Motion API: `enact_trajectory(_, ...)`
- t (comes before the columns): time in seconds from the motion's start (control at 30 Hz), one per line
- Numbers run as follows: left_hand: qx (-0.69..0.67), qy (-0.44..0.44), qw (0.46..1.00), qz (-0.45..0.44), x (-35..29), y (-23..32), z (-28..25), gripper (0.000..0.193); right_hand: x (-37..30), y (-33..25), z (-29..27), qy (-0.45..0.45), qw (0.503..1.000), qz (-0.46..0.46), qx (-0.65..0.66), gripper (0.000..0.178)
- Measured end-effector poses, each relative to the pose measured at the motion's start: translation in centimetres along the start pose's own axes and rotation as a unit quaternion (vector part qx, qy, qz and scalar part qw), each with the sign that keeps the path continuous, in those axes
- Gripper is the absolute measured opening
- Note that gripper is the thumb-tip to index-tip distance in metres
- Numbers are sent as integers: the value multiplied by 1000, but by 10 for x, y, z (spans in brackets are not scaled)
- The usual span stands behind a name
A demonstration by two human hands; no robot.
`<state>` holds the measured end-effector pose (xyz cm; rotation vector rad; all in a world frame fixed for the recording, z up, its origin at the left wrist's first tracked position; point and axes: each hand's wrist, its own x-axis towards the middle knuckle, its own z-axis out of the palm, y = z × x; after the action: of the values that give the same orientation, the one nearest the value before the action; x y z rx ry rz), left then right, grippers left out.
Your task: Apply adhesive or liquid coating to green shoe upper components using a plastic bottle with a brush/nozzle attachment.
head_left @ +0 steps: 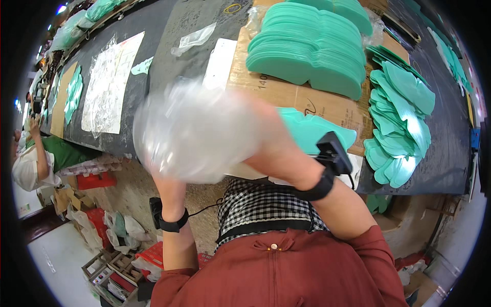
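Dark tabletop (445, 148), billowy clear plastic (197, 135)

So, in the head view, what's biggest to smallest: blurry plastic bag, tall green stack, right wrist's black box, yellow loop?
Blurry plastic bag and tall green stack: too alike to rank; the bag looks nearer
Black box
Yellow loop

Clear plastic bag (199, 135): one, at 10 o'clock.
Flat clear plastic piece (194, 39): one, at 11.
Large green stacks (307, 56) (353, 16): two, at 1; sheets beyond counting.
Small green stack (319, 134): one, at 2.
Loose green heap (396, 120): one, toward 3.
Black wrist straps (174, 224) (318, 187): two, at 4 and 7:30.
Co-workers (33, 169): at least one, at 9.
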<state>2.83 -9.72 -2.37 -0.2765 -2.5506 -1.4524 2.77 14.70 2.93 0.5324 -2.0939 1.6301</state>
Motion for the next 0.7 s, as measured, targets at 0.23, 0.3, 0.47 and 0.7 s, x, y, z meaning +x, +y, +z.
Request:
enact_trajectory(0.23,40,-89,995,11,15,32,41,18,-1,21,-37,145,989,17,26,42)
enact_trajectory(0.3,58,-102,992,54,13,43,52,20,-20,19,-69,125,978,-48,-161,36)
enact_trajectory(0.47,73,-172,981,45,19,74,78,29,-79,-20,-106,140,989,55,-11,40)
enact_trajectory(0.7,159,-178,970,46,25,75,85,29,-166,-28,-164,429,881,185,72,52)
